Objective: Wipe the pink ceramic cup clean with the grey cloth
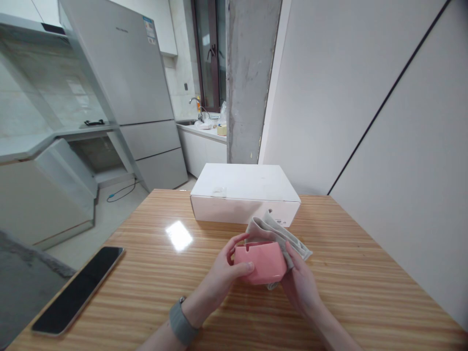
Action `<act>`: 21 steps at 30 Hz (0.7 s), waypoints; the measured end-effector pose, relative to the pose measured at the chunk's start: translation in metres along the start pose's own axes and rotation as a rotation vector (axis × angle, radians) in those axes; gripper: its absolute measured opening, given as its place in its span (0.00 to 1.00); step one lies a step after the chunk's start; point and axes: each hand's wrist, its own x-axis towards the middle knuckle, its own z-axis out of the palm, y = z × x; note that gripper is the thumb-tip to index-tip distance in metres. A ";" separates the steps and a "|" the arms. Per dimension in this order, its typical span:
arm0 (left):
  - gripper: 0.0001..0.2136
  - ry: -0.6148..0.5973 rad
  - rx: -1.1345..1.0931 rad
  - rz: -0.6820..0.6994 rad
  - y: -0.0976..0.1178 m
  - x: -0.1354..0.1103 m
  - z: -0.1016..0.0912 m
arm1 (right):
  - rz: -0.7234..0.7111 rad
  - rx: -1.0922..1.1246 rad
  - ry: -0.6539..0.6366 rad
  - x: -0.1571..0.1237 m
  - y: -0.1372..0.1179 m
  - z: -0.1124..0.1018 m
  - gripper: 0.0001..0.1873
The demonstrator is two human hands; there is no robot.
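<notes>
A glossy pink plastic container (263,263) with a small notch in its upper rim is held above the table. My left hand (228,261) grips its left side, thumb across the front and fingers behind. A folded light grey cloth (278,231) lies behind and along the right side of the container. My right hand (298,275) is closed on this cloth and presses it to the container's right end. Part of the cloth shows under the container too. The fingertips of my right hand are hidden behind the container and cloth.
A white cardboard box (244,183) stands at the far side of the wood-grain table (146,292). A dark phone (78,292) lies near the left edge. A white wall (365,97) rises along the right; beyond are a fridge (120,73) and a sink counter (204,136).
</notes>
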 end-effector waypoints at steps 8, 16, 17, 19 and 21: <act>0.40 0.099 0.126 0.085 0.002 0.003 -0.003 | -0.036 0.004 -0.073 -0.002 0.000 0.001 0.21; 0.41 0.257 0.255 0.178 -0.004 0.006 -0.002 | -0.059 0.019 0.101 -0.003 0.002 0.003 0.22; 0.42 0.254 0.256 0.176 -0.005 0.007 -0.002 | -0.059 0.019 0.095 -0.003 0.002 0.003 0.22; 0.44 0.237 0.242 0.149 -0.009 0.007 -0.004 | -0.054 0.019 0.086 -0.002 0.002 0.003 0.22; 0.46 0.216 0.205 0.112 -0.011 0.008 -0.007 | -0.055 0.019 0.088 -0.001 0.002 0.002 0.22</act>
